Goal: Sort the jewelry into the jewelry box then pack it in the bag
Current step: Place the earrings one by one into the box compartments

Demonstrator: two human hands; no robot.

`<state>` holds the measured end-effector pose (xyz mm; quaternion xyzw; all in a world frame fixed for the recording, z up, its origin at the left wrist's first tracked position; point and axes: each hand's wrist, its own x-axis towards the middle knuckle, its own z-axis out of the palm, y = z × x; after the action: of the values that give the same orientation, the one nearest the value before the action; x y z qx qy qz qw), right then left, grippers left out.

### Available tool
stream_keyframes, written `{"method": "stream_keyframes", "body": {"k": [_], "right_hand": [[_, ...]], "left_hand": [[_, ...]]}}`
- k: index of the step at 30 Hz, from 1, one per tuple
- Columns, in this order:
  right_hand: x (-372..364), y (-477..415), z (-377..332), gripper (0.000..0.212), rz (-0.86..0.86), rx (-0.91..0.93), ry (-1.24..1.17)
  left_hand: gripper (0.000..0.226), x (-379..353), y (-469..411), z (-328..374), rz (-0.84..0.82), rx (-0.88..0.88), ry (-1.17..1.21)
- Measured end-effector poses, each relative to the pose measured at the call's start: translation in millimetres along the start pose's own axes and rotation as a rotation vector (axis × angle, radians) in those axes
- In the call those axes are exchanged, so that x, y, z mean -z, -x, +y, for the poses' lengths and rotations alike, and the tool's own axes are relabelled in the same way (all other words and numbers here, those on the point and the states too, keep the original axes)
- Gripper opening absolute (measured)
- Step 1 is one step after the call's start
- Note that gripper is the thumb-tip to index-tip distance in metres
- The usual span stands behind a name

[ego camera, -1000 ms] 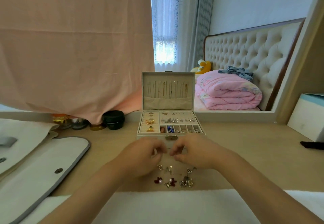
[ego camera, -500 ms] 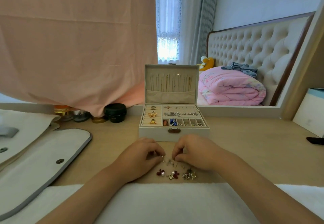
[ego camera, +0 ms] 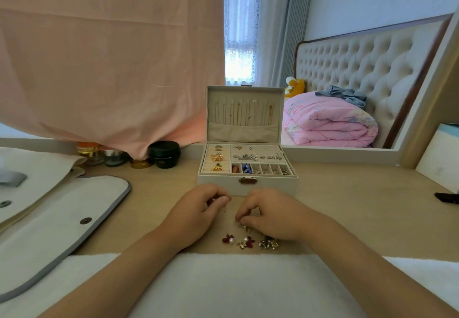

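Home bedroom; bed; dressing table

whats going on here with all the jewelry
A person is sorting jewelry at a desk. The jewelry box stands open, some compartments holding pieces. The left hand pinches a thin earring; the right hand pinches small silver pieces lying on the desk. Red flower earrings and a silver cluster lie loose nearby. The bag lies at the left.

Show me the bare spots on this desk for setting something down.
Widest bare wood: right of the open white jewelry box, up to the small black object. A narrower strip runs between the box and the white grey-trimmed bag flap. Crowded: before the box, where the left hand and right hand work over loose earrings.
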<state>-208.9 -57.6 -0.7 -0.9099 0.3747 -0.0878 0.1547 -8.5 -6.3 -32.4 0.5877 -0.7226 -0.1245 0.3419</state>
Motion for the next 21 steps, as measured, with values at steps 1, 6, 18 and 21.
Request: {"method": "stream_keyframes", "body": {"k": [1,6,18,21], "right_hand": [[0,0,0,0.016,-0.004,0.005,0.014],[0,-1,-1,0.011,0.013,0.0,0.0],[19,-8,7,0.008,0.299,-0.111,-0.662],[35,-16,13,0.006,0.336,-0.135,-0.761]], "left_hand": [[0.012,0,0,0,-0.003,0.004,0.0],[0.006,-1,2,2,-0.009,-0.003,-0.005],[0.02,1,-15,24,-0.005,0.006,0.109],[0.016,3,-35,32,0.002,0.009,0.127]]}}
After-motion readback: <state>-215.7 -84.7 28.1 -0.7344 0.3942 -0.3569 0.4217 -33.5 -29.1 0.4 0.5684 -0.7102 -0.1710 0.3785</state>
